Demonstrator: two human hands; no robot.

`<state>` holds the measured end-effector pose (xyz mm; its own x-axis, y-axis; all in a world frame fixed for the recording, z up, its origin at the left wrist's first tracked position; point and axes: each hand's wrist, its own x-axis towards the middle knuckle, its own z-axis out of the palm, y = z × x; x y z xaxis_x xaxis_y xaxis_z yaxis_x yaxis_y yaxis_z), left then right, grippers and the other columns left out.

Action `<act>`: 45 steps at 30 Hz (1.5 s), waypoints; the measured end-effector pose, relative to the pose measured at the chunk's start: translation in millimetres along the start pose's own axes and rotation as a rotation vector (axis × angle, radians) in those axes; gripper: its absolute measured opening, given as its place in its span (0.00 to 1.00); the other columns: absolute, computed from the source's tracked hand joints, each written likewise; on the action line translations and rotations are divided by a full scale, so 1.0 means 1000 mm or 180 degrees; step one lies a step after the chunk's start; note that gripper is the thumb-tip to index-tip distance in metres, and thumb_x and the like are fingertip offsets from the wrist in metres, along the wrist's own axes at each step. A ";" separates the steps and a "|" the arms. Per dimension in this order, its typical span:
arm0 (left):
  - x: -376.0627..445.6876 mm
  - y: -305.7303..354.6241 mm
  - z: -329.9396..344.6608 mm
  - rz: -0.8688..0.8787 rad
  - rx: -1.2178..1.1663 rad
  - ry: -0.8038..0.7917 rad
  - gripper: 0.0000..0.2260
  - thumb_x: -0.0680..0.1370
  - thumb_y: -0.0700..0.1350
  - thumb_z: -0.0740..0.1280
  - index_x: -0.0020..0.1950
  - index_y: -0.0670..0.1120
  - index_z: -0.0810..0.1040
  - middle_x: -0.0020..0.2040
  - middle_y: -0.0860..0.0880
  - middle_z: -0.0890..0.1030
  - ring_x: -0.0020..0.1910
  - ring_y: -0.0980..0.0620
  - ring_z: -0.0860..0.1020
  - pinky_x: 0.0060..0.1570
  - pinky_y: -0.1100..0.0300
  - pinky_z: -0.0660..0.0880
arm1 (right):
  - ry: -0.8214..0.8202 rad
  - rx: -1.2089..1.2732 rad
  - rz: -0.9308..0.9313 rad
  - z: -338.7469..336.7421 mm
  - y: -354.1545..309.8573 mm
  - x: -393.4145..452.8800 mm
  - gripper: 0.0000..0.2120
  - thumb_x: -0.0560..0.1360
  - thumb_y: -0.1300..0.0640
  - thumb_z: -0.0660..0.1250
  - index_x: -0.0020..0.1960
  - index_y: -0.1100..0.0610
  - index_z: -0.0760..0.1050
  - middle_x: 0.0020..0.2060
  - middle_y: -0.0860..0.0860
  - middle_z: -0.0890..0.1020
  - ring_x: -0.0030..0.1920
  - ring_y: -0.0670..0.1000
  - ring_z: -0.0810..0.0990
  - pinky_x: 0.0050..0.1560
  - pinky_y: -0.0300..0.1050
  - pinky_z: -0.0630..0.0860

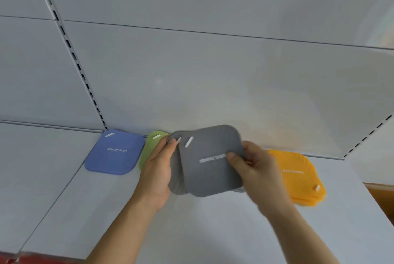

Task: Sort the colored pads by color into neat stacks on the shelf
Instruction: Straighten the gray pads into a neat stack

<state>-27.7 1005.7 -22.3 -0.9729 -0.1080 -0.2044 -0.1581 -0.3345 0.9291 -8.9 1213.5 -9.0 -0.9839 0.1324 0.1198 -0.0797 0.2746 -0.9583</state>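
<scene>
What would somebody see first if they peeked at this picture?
Probably the grey pads in the middle, held up over the shelf by both hands: the left hand grips their left edge and the right hand pinches the front one. Next come the bright colors lying on the shelf: a blue pad at the left, a green pad peeking out behind the left hand, and orange pads at the right.

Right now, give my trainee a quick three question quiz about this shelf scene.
1. True or false: both hands hold the gray pads.
2. Which lies nearest the right hand? A blue pad B green pad C orange pads
3. Fill in: the left hand partly hides the ____ pad.

Key: 1 true; 2 C; 3 green
</scene>
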 end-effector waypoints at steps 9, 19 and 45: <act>-0.002 -0.007 0.012 -0.0395 -0.0417 -0.0072 0.18 0.87 0.52 0.59 0.52 0.49 0.89 0.57 0.44 0.88 0.56 0.44 0.85 0.58 0.47 0.79 | 0.0105 -0.0136 0.0185 0.025 0.020 -0.012 0.09 0.80 0.61 0.69 0.51 0.47 0.81 0.43 0.41 0.87 0.46 0.45 0.84 0.49 0.51 0.82; -0.009 -0.010 0.009 0.0128 0.0325 -0.0216 0.10 0.86 0.48 0.64 0.60 0.46 0.82 0.58 0.41 0.86 0.56 0.46 0.83 0.60 0.41 0.80 | 0.0274 -0.0294 0.0285 0.043 0.022 -0.027 0.03 0.80 0.56 0.68 0.48 0.48 0.79 0.41 0.44 0.85 0.43 0.46 0.82 0.45 0.53 0.80; -0.005 0.001 -0.036 0.0316 0.0407 0.0456 0.12 0.85 0.57 0.64 0.53 0.55 0.85 0.55 0.60 0.87 0.59 0.61 0.81 0.72 0.46 0.73 | -0.0453 -0.2610 -0.1023 -0.027 0.049 0.062 0.06 0.78 0.58 0.68 0.52 0.50 0.82 0.46 0.48 0.76 0.46 0.54 0.79 0.45 0.53 0.78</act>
<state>-16.8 972.5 -31.4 -0.9523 -0.2694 -0.1432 -0.0916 -0.1952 0.9765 -69.5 1260.7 -41.4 -0.9486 -0.1729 0.2650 -0.2695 0.8804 -0.3902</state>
